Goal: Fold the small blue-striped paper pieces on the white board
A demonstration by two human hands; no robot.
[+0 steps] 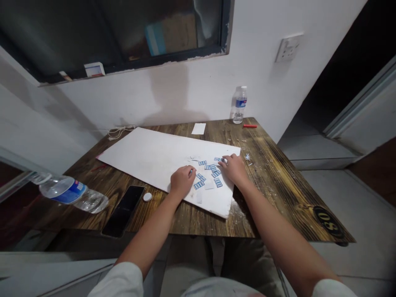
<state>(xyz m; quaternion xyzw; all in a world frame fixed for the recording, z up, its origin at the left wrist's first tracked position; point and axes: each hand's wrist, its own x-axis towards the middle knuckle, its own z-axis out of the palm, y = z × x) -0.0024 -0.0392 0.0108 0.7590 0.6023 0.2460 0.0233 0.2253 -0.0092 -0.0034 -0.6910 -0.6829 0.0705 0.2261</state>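
A white board [161, 150] lies at an angle across the wooden table. On its right part are several small white pieces with blue markings [215, 171], some of them overlapping. My left hand [182, 181] is closed at the left of these pieces, and a tiny bluish thing shows at its fingertips, too small to name. Near the board's right edge, my right hand [234, 168] pinches the end of a small blue-and-white piece [218, 159]. Two plain pale paper bits [209, 186] rest close to the board's front edge.
A black phone [123, 211], a white cap [147, 196] and a large water bottle [74, 193] lie at the left. Along the back are a white card [198, 128], a small upright bottle [240, 105] and a red stick-like object [250, 126]. A wall stands behind the table.
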